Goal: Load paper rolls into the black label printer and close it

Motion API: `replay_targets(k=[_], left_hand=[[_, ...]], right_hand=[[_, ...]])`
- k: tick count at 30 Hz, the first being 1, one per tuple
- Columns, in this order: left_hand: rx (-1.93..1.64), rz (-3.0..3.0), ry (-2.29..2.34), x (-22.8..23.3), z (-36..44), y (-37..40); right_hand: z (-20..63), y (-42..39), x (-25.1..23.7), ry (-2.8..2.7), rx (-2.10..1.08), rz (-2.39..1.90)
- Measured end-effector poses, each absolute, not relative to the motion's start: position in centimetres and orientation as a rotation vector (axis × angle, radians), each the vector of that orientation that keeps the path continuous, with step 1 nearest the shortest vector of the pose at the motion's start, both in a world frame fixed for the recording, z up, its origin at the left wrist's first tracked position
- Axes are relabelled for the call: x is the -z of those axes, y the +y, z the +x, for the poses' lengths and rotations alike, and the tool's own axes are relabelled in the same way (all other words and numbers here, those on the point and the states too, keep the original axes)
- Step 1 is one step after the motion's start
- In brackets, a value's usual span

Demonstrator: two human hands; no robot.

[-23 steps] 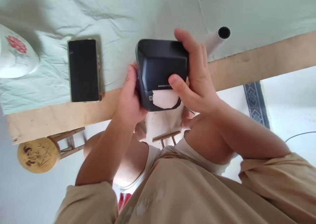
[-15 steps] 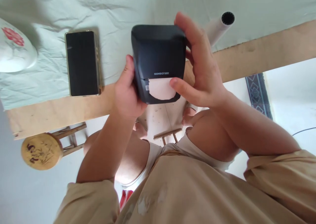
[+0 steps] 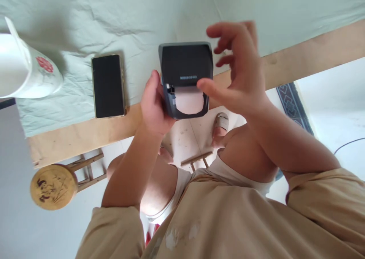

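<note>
A small black label printer (image 3: 185, 67) with a white label roll (image 3: 189, 101) showing at its front is held above the table's front edge. My left hand (image 3: 154, 107) grips its left side. My right hand (image 3: 239, 69) hovers at the printer's right, fingers spread and blurred, with the thumb tip touching the front just above the white label. A black phone (image 3: 108, 86) lies flat on the pale green cloth to the left of the printer.
A white cup with a red flower (image 3: 28, 74) stands at the far left. The wooden table edge (image 3: 299, 61) runs across the view. A round wooden stool (image 3: 53, 185) stands on the floor at the lower left. My knees and beige shirt fill the bottom.
My right hand has let go of the printer's right side and opened its fingers. The printer has tilted, so its front faces me more. The white tube at the back right is out of sight.
</note>
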State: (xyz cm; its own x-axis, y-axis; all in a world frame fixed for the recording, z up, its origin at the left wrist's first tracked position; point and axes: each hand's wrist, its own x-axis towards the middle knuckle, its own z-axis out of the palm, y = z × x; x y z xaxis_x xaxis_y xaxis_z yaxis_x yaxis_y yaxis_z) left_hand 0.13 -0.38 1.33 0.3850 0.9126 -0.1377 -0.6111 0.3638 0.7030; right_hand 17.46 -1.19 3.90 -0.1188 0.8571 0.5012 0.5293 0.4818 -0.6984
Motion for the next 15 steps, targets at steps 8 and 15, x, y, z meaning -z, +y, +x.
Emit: replay_targets(k=[8,15], left_hand=[[-1.007,0.568,0.599,-0.8,-0.3,-0.6],[-1.038,0.607,0.626,-0.9,-0.1,-0.7]], right_hand=[[16.9,1.6,-6.5,-1.607,-0.222,-1.213],[15.6,-0.8,-7.6,-2.231,-0.095,-1.638]])
